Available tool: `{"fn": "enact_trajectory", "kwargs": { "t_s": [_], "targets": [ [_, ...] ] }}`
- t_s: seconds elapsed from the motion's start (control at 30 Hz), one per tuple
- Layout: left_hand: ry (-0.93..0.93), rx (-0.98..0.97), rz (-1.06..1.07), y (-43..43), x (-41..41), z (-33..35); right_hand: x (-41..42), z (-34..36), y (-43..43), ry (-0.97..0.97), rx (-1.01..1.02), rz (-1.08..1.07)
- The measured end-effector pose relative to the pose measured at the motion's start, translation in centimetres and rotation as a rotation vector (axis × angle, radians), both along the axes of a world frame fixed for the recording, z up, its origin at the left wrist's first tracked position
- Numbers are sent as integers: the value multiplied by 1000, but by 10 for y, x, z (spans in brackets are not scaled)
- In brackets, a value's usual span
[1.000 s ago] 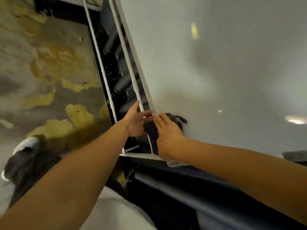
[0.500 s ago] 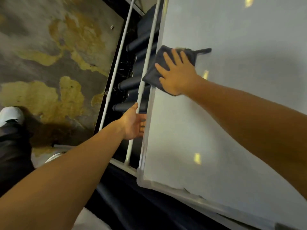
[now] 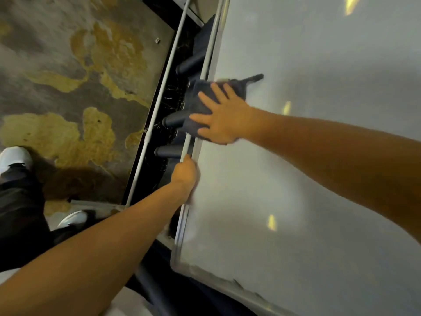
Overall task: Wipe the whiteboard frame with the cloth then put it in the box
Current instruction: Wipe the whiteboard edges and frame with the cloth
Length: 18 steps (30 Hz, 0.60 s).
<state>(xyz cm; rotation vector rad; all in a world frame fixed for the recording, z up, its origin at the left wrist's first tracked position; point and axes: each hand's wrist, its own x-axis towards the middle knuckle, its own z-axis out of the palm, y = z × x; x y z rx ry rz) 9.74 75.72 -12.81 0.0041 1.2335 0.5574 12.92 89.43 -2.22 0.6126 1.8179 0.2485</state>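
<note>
1. Mottled grey-and-ochre floor (image 3: 75, 92) lies below me on the left; the large white whiteboard (image 3: 307, 179) with its thin silver metal frame (image 3: 182, 226) fills the right of my view.
2. My right hand (image 3: 224, 119) is spread flat, fingers open, pressing the dark grey folded cloth (image 3: 199, 99) against the frame's left edge, with part of the cloth hanging off past the rim.
3. My left hand (image 3: 185, 173) is curled around that same edge just below, steadying the board.
4. To wipe well, I should keep the palm pressure even and fold the overhanging cloth around the rail, so front and side get cleaned together.
5. I'd judge the bottom rail, which looks grimy near the corner, needs slower passes.
6. No box is in view, so stowing the cloth comes later.
</note>
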Motion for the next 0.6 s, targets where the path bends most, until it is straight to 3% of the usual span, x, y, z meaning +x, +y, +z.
{"fn": "enact_trajectory", "kwargs": {
  "t_s": [0.03, 0.1, 0.2, 0.27, 0.33, 0.47, 0.53, 0.6],
  "targets": [
    [4, 23, -14, -1, 2, 0, 7, 0, -24, 20, -131, 58],
    [-37, -14, -4, 1, 4, 3, 15, 11, -21, 65, -150, 104],
    [-69, -100, 31, 0, 4, 2, 10, 29, 56, 58, 211, -88],
    [-103, -113, 56, 3, 3, -3, 3, 29, 90, 43, 339, -127],
    [-136, -116, 99, 13, -4, -6, -4, 15, 77, 31, 235, -67],
    [-238, -93, 187, 55, -9, -8, 1, -7, 22, 43, -208, 65],
    [-284, -97, 161, 89, -14, -6, 0, 3, 61, 63, -177, 70],
    [-295, -136, 95, 123, -21, -7, -3, 14, 129, 48, 1, 47]
  ]
}}
